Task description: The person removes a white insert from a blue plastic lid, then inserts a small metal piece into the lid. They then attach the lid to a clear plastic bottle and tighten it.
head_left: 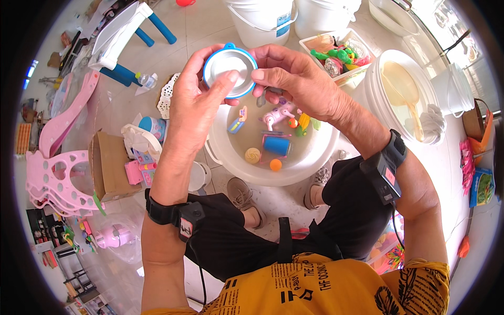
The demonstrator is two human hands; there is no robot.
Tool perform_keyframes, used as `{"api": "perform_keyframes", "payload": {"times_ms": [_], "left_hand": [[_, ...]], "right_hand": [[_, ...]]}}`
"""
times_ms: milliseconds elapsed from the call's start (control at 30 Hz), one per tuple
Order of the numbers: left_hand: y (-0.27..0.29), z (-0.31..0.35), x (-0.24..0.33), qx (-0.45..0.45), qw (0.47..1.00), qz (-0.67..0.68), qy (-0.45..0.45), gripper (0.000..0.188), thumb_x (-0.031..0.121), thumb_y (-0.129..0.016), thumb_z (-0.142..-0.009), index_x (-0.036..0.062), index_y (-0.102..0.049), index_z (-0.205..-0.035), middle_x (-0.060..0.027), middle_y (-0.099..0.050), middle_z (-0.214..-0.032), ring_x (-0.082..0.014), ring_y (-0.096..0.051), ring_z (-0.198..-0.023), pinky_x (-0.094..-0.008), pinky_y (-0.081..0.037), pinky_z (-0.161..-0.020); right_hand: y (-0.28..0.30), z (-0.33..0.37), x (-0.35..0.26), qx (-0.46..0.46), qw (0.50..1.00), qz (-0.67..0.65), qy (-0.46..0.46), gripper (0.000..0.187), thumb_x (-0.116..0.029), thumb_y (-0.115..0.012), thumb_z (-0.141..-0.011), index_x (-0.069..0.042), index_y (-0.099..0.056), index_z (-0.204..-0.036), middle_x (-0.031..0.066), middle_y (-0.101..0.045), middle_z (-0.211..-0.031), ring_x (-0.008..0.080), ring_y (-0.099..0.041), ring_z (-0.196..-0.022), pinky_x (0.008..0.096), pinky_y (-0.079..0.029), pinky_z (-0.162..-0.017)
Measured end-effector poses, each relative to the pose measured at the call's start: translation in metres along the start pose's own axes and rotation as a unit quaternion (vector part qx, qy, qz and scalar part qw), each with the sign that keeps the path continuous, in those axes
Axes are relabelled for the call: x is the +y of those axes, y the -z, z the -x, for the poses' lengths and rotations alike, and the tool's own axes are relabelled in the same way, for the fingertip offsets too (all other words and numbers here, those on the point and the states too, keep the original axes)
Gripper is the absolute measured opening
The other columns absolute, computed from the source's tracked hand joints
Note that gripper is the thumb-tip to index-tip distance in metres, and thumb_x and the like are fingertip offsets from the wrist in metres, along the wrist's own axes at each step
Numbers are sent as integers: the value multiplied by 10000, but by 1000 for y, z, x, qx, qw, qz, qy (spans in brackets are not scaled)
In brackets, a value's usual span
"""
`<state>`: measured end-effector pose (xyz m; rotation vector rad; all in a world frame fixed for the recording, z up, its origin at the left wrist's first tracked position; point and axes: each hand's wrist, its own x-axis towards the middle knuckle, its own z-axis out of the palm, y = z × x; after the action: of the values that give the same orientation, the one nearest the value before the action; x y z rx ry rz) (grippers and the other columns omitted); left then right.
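Observation:
A small round, shallow white piece with a blue rim and a little blue tab (231, 63) is held up over a white basin (320, 165). My left hand (194, 102) grips it from the left, thumb across its face. The thumb and fingers of my right hand (299, 79) pinch its right edge. Something greyish shows under the right fingers, too blurred to name. In the basin's water are a pink toy animal (274, 118), a blue cylinder (277, 145), a yellow toy corn (304, 122), an orange ball (275, 165) and a beige disc (252, 155).
White buckets (260, 23) stand beyond the basin. A tray of colourful toys (344, 50) sits at the far right, near a large bucket of cloudy liquid (396, 84) with a ladle. On the left are a cardboard box (113, 168), pink plastic panels (58, 181) and a blue-legged stool (118, 39).

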<state>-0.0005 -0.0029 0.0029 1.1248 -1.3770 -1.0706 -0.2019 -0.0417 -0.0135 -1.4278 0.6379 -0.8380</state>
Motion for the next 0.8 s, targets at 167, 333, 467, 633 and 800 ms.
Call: {"api": "perform_keyframes", "payload": {"times_ms": [167, 333, 467, 633, 800], "left_hand": [[8, -2, -3, -43, 994, 89, 37, 377, 214, -653, -991, 20, -546, -1297, -96, -673, -1082, -157, -676, -885, -268, -536, -639], [15, -7, -13, -67, 943, 300, 128, 339, 306, -599, -1026, 14, -586, -1199, -118, -672, -1028, -195, -661, -802, -276, -487, -608], [21, -8, -22, -80, 890, 406, 189, 335, 311, -571, -1035, -2, -605, -1148, -126, -664, -1009, -197, -635, -736, -279, -482, -584], [20, -8, -24, -75, 854, 454, 241, 361, 303, -545, -1031, -5, -589, -1214, -146, -657, -1073, -203, -627, -723, -262, -492, -520], [10, -7, -10, -13, 923, 304, 237, 497, 458, -608, -993, 13, -616, -1215, -111, -672, -1043, -180, -641, -715, -262, -485, -523]], "right_hand": [[-3, 0, 2, 23, 993, -108, -34, 364, -269, -617, -1024, -35, -606, -1302, 25, -656, -959, 70, -572, -780, 216, -458, -657], [1, -4, 1, 50, 992, -99, -52, 357, -263, -638, -1010, -58, -617, -1301, 42, -667, -1105, 72, -584, -849, 221, -451, -669], [-2, 1, -1, 34, 999, 25, 13, 380, -195, -689, -975, -46, -606, -1314, 55, -675, -1141, 81, -619, -920, 238, -504, -741], [-12, 5, -4, 13, 998, 44, 48, 409, -105, -713, -946, -20, -582, -1324, 62, -677, -1141, 113, -655, -1037, 281, -546, -901], [-16, 2, -4, 53, 995, 38, 76, 307, -41, -701, -918, 21, -620, -1207, 86, -715, -1004, 125, -693, -901, 273, -568, -813]]}}
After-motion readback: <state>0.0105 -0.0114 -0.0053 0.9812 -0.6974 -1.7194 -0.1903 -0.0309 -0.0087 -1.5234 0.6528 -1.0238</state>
